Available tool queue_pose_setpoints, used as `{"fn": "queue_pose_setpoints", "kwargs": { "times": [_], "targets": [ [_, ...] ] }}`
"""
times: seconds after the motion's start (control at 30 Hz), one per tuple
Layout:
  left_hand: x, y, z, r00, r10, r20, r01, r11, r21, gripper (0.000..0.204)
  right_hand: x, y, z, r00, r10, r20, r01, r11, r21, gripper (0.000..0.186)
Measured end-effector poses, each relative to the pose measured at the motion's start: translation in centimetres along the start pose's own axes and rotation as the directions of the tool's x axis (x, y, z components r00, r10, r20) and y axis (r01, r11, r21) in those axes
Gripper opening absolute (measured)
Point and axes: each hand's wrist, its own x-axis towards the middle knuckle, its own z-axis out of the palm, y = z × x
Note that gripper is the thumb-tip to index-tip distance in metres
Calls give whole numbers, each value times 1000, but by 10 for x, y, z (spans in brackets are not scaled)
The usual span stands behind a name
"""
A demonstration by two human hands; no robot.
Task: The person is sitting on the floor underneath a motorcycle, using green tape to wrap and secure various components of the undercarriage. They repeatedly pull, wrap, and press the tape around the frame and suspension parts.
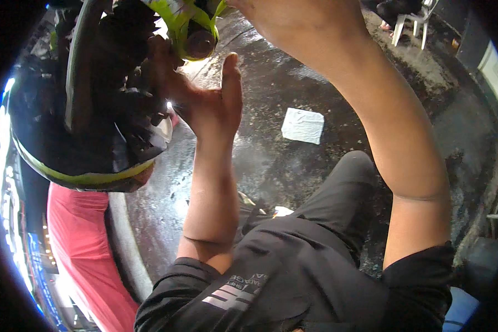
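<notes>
A black and lime-green machine, by its look a motorcycle (102, 66), fills the upper left. Much of it is lost in shadow. My left hand (210, 99) reaches up to its underside, thumb stretched well apart. The fingertips run into the dark parts, and I see nothing held in the palm. Just above that hand is a lime-green panel (174, 22) with a round dark opening. My right hand (299, 16) is at the top edge beside the panel. Its fingers are cut off by the frame, so what they touch is hidden.
On the wet dark floor (337, 119) lies a white sheet (303, 126), cloth or paper. A red cover (77, 238) drapes something at the lower left. At the upper right, a person sits by a white plastic chair (418, 22). My bent knee (357, 166) is below the sheet.
</notes>
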Motion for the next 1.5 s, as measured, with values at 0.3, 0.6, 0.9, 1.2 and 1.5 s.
{"fn": "queue_pose_setpoints", "kwargs": {
  "times": [0.3, 0.6, 0.9, 1.2, 1.5],
  "targets": [
    [20, -6, -8, 988, -133, 74, 127, 988, 82, 102, -20, 2, -7, 978, 210, 16, -211, 975, 68, 7],
    [28, -10, 4, 993, -95, 71, 100, 992, -72, 99, -41, -9, 7, 910, 411, 60, -411, 870, 272, 12],
    [20, -7, -7, 988, -58, 144, 46, 996, 83, 103, -86, -28, 17, 783, 587, 205, -614, 677, 406, 12],
    [22, -17, -9, 992, -20, 128, 15, 999, 45, 107, -61, -28, 10, 796, 591, 130, -593, 721, 359, 17],
    [23, -14, 19, 992, -107, -66, 97, 986, -135, 98, -34, -23, 18, 853, 499, -154, -431, 839, 332, 16]
  ]
}}
